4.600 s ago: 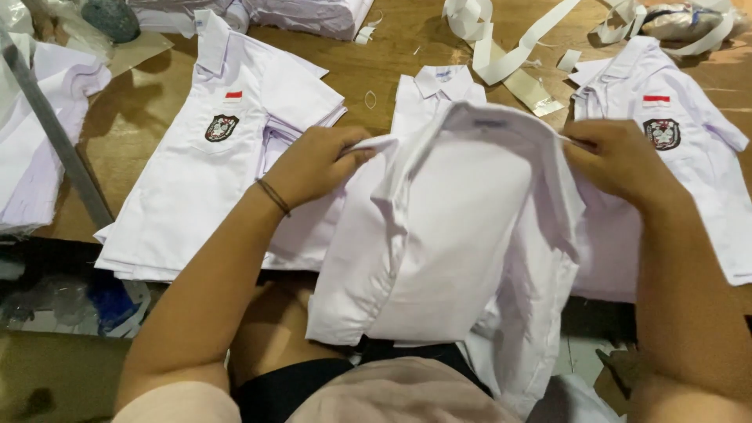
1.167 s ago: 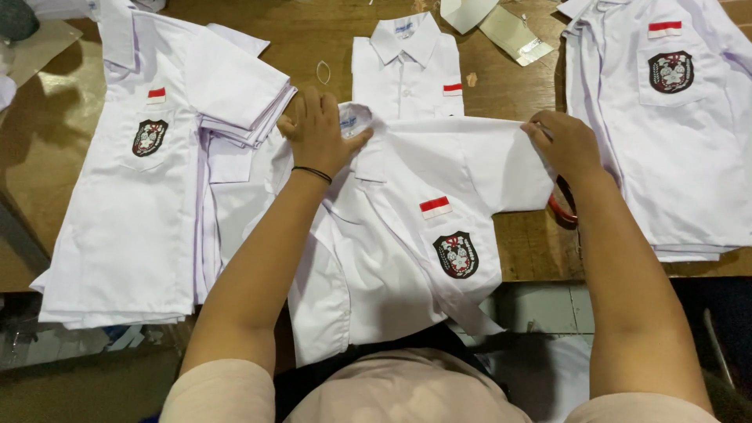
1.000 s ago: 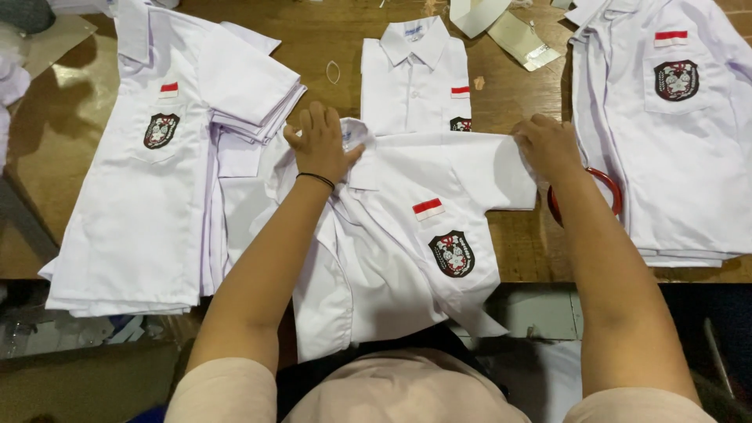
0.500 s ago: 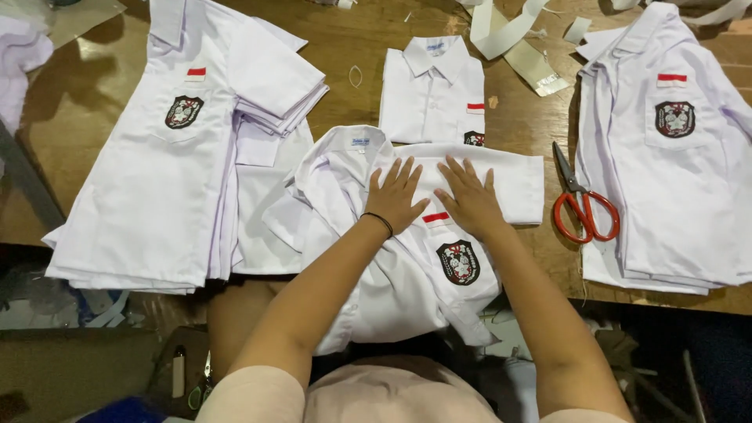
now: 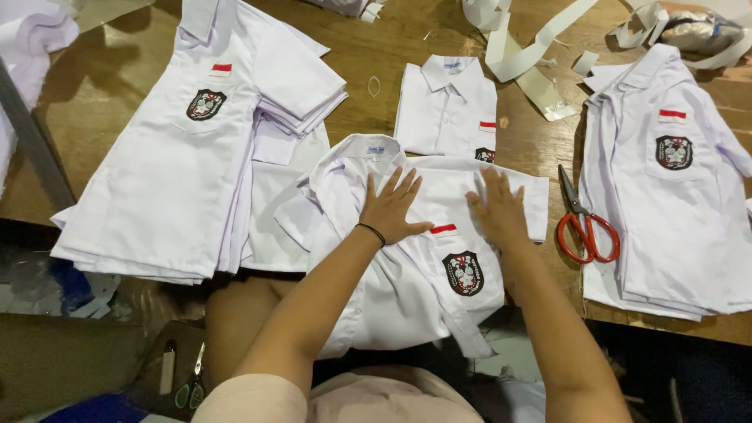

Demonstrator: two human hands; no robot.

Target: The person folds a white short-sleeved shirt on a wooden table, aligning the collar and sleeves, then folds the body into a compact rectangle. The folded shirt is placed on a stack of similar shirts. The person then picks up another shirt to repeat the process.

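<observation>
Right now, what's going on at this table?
A person presses both palms flat on a white shirt spread at the near edge of a wooden table. The left hand and right hand lie side by side on a sleeve folded across its chest. A stack of shirts sits to the left, another pile to the right, a folded shirt beyond, and red-handled scissors beside the right hand.

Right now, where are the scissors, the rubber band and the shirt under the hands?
scissors (image 5: 587,227), head view, red handle loops.
rubber band (image 5: 374,85), head view, its ring.
shirt (image 5: 407,305), head view, front panel below the hands.
</observation>
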